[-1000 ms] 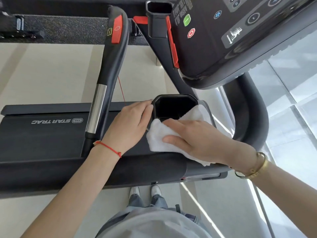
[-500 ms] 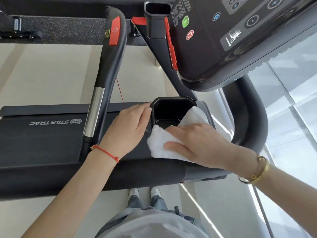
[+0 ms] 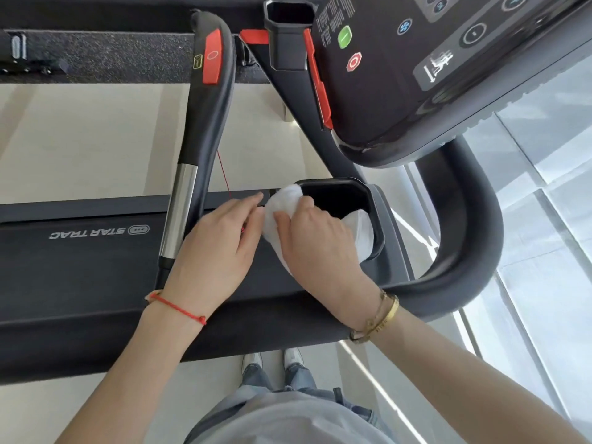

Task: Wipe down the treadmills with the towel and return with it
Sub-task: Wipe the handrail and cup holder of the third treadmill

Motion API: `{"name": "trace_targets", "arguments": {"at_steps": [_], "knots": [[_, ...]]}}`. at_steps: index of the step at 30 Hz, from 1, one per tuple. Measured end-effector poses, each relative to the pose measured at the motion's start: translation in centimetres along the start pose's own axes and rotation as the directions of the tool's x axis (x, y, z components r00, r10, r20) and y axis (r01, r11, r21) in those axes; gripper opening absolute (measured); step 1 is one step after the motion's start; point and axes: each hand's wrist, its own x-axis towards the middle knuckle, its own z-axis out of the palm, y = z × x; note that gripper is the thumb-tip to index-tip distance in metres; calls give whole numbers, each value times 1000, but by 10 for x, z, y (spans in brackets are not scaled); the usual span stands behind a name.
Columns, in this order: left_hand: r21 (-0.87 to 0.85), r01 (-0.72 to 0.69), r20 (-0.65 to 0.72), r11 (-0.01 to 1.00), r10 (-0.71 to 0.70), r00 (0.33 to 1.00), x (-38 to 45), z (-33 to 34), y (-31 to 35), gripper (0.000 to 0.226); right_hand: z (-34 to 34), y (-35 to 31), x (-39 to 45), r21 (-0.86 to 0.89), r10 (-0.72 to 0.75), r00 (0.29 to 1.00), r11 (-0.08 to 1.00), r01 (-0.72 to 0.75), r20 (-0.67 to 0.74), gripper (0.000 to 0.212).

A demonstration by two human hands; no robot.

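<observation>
Since the earlier pictures, the towel (image 3: 285,203) is bunched and carried from the flat ledge up over the near rim of the cup holder (image 3: 349,197), one end hanging inside it. It is gripped by the right hand (image 3: 317,241) with curled fingers. The left hand (image 3: 217,248), relaxed and holding nothing, is rested on the treadmill (image 3: 80,270) just beside the grip. For a good wipe, the cloth should be pressed along the rim and walls below the fingers.
</observation>
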Motion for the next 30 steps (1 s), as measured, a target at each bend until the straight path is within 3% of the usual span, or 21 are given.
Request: {"name": "trace_targets", "arguments": {"at_steps": [4,7,11,15,17,19,22,24,27,30], "knots": [[-21,-2,-13,1000,2,1000,-1,1,-3,40,-2,18,0,135,-116,985,986,98,127,20],[-27,-10,-15,1000,10,1000,0,1,-1,41,-13,49,-10,150,-211,953,972,180,218,39],[-23,-32,6,999,32,999,1,2,6,42,-36,77,-28,250,-445,873,885,394,200,44],[-34,-41,22,999,42,999,4,6,15,41,-44,97,-26,397,-518,827,821,410,218,37],[-19,-48,37,999,49,998,6,8,18,42,-48,106,-23,464,-481,868,801,378,122,33],[-3,-43,30,999,43,999,8,9,20,43,-54,111,-14,471,-379,923,804,364,-67,32],[20,-18,29,1000,17,999,12,12,23,41,-59,105,16,384,-364,900,816,432,-238,33],[47,6,39,999,-8,999,13,15,22,32,-53,94,38,247,-481,864,828,504,-150,39],[73,51,48,996,-55,997,13,16,20,34,-29,78,56,96,-498,852,867,489,158,46],[38,33,50,999,-35,998,12,17,20,36,-20,87,56,78,-464,862,885,458,202,47]]}}
